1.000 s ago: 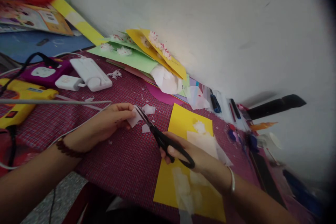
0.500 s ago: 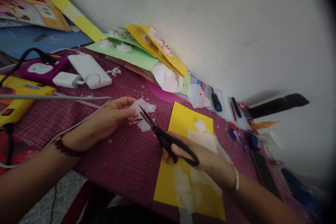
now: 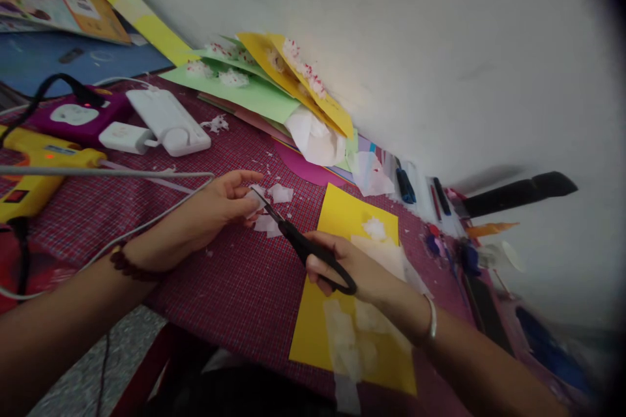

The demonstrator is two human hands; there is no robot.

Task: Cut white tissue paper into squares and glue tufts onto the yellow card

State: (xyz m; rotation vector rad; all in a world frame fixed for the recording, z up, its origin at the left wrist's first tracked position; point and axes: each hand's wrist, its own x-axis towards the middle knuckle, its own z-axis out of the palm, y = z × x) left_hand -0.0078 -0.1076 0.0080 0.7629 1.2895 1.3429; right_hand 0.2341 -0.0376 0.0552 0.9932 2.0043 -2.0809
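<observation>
Between the thumb and fingers of my left hand (image 3: pixel 220 205) is a small piece of white tissue paper (image 3: pixel 255 198), partly hidden by the fingers. My right hand (image 3: pixel 337 264) grips the black handles of a pair of scissors (image 3: pixel 298 241). The scissor blades are closed or nearly so, and their tips lie at the held paper. Cut pieces of white paper (image 3: pixel 280 193) rest on the cloth just beyond and below the blades. Under my right forearm lies a yellow sheet (image 3: pixel 310 326) with a white tuft (image 3: pixel 374 228) and white paper strips (image 3: pixel 342 339) on it.
A yellow glue gun (image 3: pixel 44 156), a purple power strip (image 3: pixel 73 117) and a white charger block (image 3: pixel 169 124) stand at the left, with a cable (image 3: pixel 147 228) running near my left wrist. Decorated green and yellow cards (image 3: pixel 249 94) lean by the wall. Plastic-wrapped tools (image 3: pixel 405 182) lie at the right.
The scissor blades have closed from open. A piece of paper has come off onto the cloth, and the piece in my left hand is smaller.
</observation>
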